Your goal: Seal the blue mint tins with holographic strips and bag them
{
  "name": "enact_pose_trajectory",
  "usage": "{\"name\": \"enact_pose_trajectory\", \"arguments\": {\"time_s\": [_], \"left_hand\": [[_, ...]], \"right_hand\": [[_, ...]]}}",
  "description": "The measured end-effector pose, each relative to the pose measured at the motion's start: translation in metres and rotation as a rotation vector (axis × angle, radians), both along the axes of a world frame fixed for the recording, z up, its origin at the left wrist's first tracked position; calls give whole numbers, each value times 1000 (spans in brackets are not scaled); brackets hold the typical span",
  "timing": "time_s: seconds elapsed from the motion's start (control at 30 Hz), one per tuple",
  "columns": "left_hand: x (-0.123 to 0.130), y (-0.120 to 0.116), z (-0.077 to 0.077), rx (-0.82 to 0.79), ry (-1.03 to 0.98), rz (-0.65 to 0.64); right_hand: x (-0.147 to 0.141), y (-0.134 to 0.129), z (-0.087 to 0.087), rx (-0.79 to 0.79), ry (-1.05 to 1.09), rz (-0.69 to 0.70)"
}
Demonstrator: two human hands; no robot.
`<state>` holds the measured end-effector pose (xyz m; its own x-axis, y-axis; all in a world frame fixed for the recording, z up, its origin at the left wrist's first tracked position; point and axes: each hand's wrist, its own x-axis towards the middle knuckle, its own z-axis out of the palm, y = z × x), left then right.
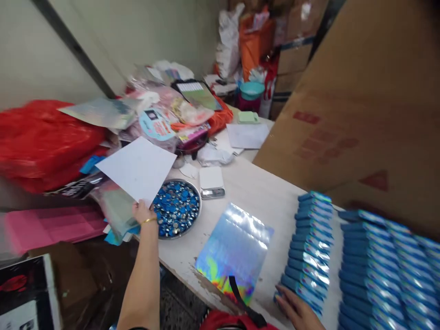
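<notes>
From where I am standing, the left hand [144, 213] is pinching the white sheet [137, 167], which is extending beyond its fingertips, a light hold probably preventing creases, while blue packets [309, 247] are lying beside the right hand's [296, 309] fingers, whose grip I cannot tell

I'd call this a small packing workshop, with a stockroom's clutter around it. Rows of matching blue packets [311, 247] line the scuffed white worktable [247, 178], near a round tray [200, 204] of loose blue gems [177, 206] and what looks like a small digital scale [212, 181]. Cartons [292, 62] are stacked in the far corner beside a stuffed orange bag [254, 43], and plastic-wrapped supplies [165, 101] heap against the wall [151, 32].
</notes>
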<state>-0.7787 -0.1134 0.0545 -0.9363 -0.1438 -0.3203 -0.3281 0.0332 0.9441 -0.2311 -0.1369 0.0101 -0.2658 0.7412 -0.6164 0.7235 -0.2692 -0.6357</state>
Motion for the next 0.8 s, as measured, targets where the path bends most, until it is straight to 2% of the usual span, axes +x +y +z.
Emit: {"name": "enact_pose_trajectory", "arguments": {"time_s": [0.1,0.2,0.27,0.33,0.4,0.47,0.53,0.6,0.67,0.7,0.8], "left_hand": [[40,-34,-13,51,45,-218],[90,-73,-30,85,-56,-528],[124,-88,-45,7,-198,-749],[156,-91,-60,-145,-228,-976],[183,-87,-72,-329,-135,-1120],[204,-83,-80,-464,-35,-1123],[220,-81,-84,-552,21,-1063],[232,-82,-87,-671,39,-1048],[240,-85,-90,-851,-60,-1116],[243,-86,-91,-871,-161,-1154],[245,-88,-94,-752,-380,-1282]], "right_hand": [[-11,-3,9,-53,48,34],[-32,5,11,8,43,-71],[-45,14,7,98,27,-229],[-55,23,-3,193,0,-341],[-61,29,-20,260,-20,-272],[-65,28,-44,236,-51,-54],[-67,19,-70,117,-129,172],[-66,4,-95,8,-242,298],[-64,-12,-116,64,-297,304],[-63,-17,-123,81,-288,295],[-61,-23,-126,161,-166,146]]}}
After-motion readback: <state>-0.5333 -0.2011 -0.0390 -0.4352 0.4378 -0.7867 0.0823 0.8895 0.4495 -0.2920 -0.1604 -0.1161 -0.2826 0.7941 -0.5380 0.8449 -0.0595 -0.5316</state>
